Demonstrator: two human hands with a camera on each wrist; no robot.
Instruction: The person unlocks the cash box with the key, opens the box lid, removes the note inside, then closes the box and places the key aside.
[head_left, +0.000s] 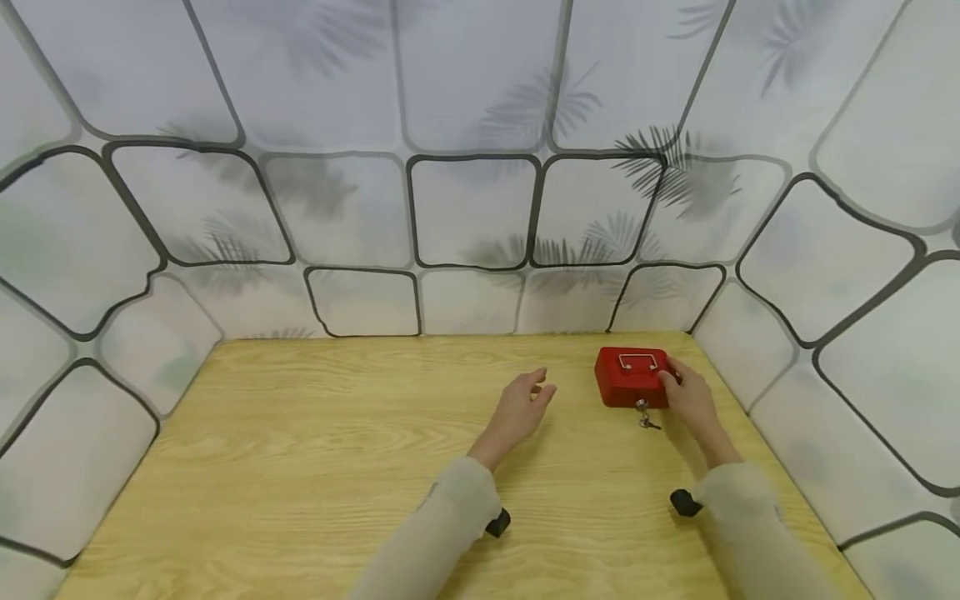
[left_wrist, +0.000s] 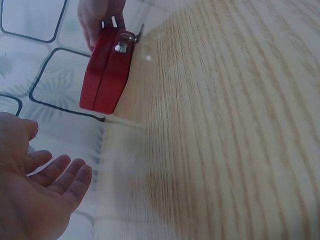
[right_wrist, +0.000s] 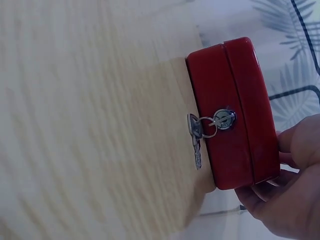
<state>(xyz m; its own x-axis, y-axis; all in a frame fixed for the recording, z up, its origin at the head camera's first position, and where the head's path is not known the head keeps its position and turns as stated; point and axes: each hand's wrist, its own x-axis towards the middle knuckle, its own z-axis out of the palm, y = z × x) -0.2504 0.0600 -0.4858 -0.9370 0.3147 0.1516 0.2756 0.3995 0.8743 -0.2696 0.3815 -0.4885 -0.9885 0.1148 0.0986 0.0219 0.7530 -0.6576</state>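
Observation:
A red cash box (head_left: 630,387) with a wire handle (head_left: 637,357) folded on its lid sits on the right part of the table. Its lid is down. One key is in the front lock (right_wrist: 224,119), and a second key (right_wrist: 196,142) dangles from the ring. My right hand (head_left: 690,402) grips the box's right end, thumb at the lid and fingers down the side, as the right wrist view shows. Left of the box, apart from it, my left hand (head_left: 517,410) hovers over the table with fingers loosely bent and nothing in them.
The wood-grain table (head_left: 300,467) stretches far to the left of both hands. A pale curtain (head_left: 472,208) with dark outlines and leaf prints stands behind it and along both sides; the box is close to the right side. A black wrist device (head_left: 684,502) sits under the right cuff.

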